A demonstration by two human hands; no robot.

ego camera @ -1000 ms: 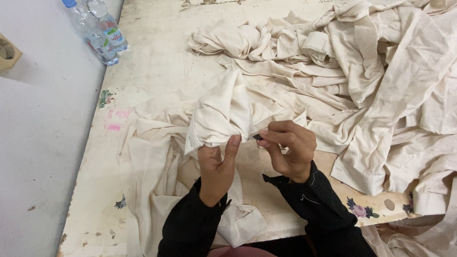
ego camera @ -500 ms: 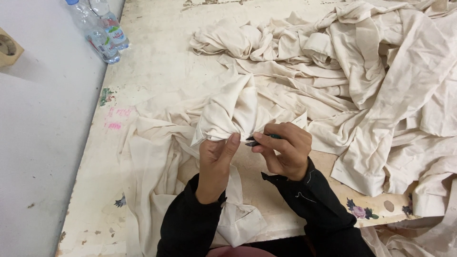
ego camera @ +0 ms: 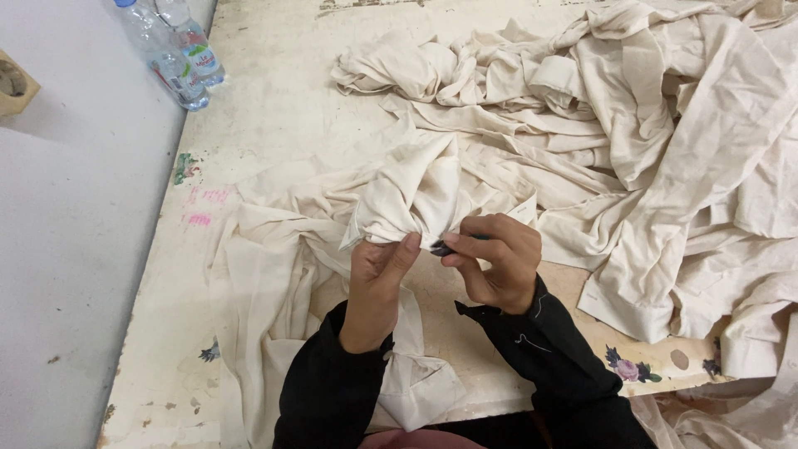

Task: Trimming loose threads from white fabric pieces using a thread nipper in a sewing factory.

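Left hand point(ego camera: 376, 278) pinches a bunched fold of the cream garment point(ego camera: 416, 195), lifting it off the table point(ego camera: 274, 108). Right hand point(ego camera: 496, 259) is closed on a small dark tool point(ego camera: 449, 246), lying roughly level, tip pointing left at the pinched cloth. The fold rises away from the person. A heap of cream cloth point(ego camera: 648, 125) sprawls right. Two plastic bottles point(ego camera: 174, 54) lie far left; their contents can't be made out.

- The tool point(ego camera: 453, 245) in the right hand point(ego camera: 495, 262) is mostly hidden, too small to tell.
- Bottles point(ego camera: 174, 50) and cloth pile point(ego camera: 665, 125) are cut off.
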